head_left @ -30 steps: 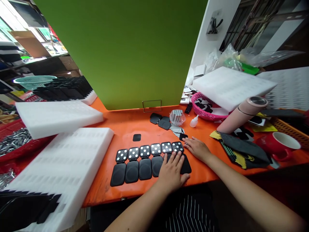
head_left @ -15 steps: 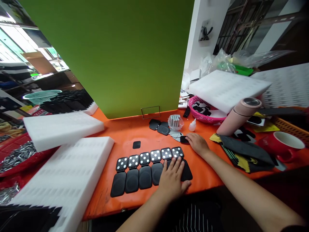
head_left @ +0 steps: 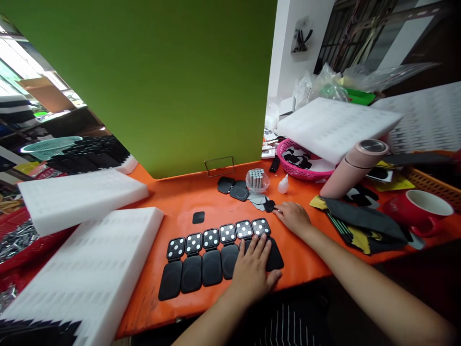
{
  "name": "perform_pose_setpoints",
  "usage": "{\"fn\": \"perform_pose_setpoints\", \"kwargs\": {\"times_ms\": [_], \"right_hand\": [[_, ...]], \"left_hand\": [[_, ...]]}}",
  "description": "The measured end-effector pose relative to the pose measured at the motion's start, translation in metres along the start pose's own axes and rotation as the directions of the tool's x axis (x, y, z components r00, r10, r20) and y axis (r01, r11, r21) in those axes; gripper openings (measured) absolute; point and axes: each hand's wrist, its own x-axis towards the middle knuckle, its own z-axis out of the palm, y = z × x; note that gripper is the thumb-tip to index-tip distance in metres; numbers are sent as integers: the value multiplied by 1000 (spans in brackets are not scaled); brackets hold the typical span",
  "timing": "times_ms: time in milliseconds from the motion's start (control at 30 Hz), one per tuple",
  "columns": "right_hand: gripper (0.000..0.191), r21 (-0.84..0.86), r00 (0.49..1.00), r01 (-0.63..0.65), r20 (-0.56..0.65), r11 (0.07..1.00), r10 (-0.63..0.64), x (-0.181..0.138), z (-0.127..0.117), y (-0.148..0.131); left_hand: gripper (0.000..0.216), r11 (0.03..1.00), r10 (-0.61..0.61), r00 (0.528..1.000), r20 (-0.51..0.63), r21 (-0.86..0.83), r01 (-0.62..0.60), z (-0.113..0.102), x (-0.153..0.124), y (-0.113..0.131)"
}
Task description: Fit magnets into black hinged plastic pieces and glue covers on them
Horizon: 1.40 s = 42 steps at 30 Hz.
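A row of several black hinged cases point(head_left: 201, 254) lies open on the orange table point(head_left: 180, 197), their upper halves showing white dots. My left hand point(head_left: 254, 269) lies flat with fingers spread on the lower halves of the rightmost cases. To the right of the row, my right hand point(head_left: 293, 216) rests on the table with its fingertips on a small black piece point(head_left: 268, 205) beside a pile of grey and black pieces point(head_left: 257, 199). A single black square pad point(head_left: 198, 217) lies apart behind the row.
White foam trays point(head_left: 82, 192) lie at left, another point(head_left: 334, 127) on a pink basket point(head_left: 302, 170) at right. A green board point(head_left: 162, 81) stands behind. A dish of metal cylinders point(head_left: 257, 180), small bottle point(head_left: 283, 184), pink flask point(head_left: 353, 168) and red cup point(head_left: 425, 209) are nearby.
My right hand moved slightly away from the row toward the pile and now touches the small black piece. My left hand stays on the cases. The view shifted a little.
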Motion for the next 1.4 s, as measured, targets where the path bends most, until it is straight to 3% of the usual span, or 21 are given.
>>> {"fn": "perform_pose_setpoints", "kwargs": {"times_ms": [267,467,567,700,767,900,1000,1133,1300,1400], "right_hand": [[25,36,984,-150,-93,988,153,22,7,6],[24,136,965,-196,-148,971,216,-6,3,4],[26,176,951,-230,-168,957,260,-18,2,8],[28,260,916,-334,-135,906,377,-28,4,13],[29,279,913,-365,-78,888,400,-31,6,13],[31,283,917,-378,-12,881,398,-30,8,13],[32,345,910,-389,1,854,414,-28,10,17],[33,399,895,-413,12,818,446,-28,13,20],[33,504,859,-441,-4,743,512,-28,11,22],[36,560,837,-426,-54,710,544,-30,7,20]], "left_hand": [[68,1000,-20,1000,11,8,19,-1,0,0],[66,1000,-19,1000,-3,-17,19,-8,2,6],[54,1000,-15,998,-59,1,15,-22,11,4],[37,995,-52,992,-118,84,62,-52,51,-30],[38,985,-86,993,-75,141,96,-67,81,-60],[58,973,-135,991,-23,187,137,-89,133,-113],[69,969,-160,986,53,200,147,-95,148,-130],[62,965,-185,980,79,205,166,-97,139,-129],[31,965,-231,972,50,140,222,-111,107,-122],[34,961,-273,962,5,47,272,-125,78,-114]]}}
